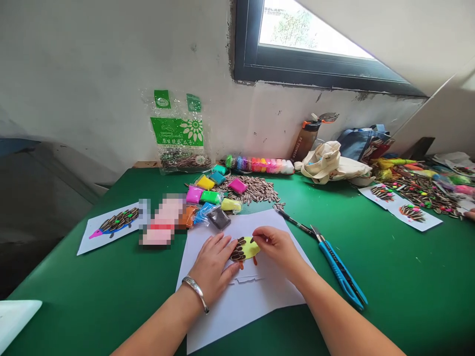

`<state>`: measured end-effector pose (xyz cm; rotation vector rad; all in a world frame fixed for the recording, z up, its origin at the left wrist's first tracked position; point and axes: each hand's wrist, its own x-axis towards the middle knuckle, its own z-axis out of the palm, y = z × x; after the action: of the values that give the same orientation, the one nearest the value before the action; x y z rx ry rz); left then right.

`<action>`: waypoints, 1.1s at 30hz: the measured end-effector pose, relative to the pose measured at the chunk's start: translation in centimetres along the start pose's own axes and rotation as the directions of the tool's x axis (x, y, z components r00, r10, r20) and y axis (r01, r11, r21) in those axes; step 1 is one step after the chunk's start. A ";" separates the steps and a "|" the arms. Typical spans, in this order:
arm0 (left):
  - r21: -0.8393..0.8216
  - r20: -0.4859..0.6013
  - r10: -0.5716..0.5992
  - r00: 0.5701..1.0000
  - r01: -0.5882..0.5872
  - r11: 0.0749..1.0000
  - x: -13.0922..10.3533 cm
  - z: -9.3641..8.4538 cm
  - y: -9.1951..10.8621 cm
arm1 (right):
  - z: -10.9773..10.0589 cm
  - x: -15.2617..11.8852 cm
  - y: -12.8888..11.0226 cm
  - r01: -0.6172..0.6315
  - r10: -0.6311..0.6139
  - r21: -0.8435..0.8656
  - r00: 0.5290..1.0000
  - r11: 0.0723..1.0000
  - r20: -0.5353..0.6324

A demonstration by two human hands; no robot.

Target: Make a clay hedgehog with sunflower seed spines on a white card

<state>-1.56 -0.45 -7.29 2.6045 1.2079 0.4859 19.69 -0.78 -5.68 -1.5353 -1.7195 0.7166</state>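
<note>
My left hand (pixel 212 264), with a silver bangle at the wrist, lies on a white paper sheet (pixel 237 314) with its fingers stretched out. Its fingertips and thumb are beside a yellow clay shape (pixel 249 251) with small orange-brown feet. Dark sunflower seeds (pixel 238 249) cover the left part of this shape. From the right, my right hand (pixel 278 249) reaches over the shape's right end. Thumb and forefinger pinch a single sunflower seed (pixel 253 240), its dark tip showing at the yellow clay. Beneath my hands the paper has a torn slit.
Bagged clay packets (pixel 211 197) and a sunflower seed pile (pixel 258 189) lie behind the paper. To the right are blue scissors (pixel 341 272) and a dark pen-like cutter (pixel 295 222). A finished seed hedgehog card (pixel 111 225) lies left. Another person's hand (pixel 469 214) shows far right.
</note>
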 end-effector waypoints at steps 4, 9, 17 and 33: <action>-0.005 -0.019 0.003 1.000 -0.003 1.000 -0.1 0.1 0.0 | 0.0 0.1 0.2 0.002 -0.001 -0.045 1.000 0.999 0.009; 0.002 -0.020 0.008 1.000 -0.008 1.000 0.0 0.1 0.0 | 0.6 0.0 0.1 0.039 -0.039 -0.084 0.999 0.996 0.002; 0.008 -0.014 0.015 1.000 -0.015 1.000 0.1 -0.1 0.1 | 1.8 -0.1 -0.8 0.064 -0.062 -0.141 0.998 0.988 0.023; -0.008 -0.027 0.004 1.000 -0.005 1.000 0.0 -0.1 0.1 | 1.4 -0.2 -0.4 0.286 -0.259 -0.334 0.958 0.898 0.123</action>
<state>-1.49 -0.50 -7.14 2.6026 1.2058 0.5267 18.28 -0.98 -6.21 -1.4612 -2.1561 0.3393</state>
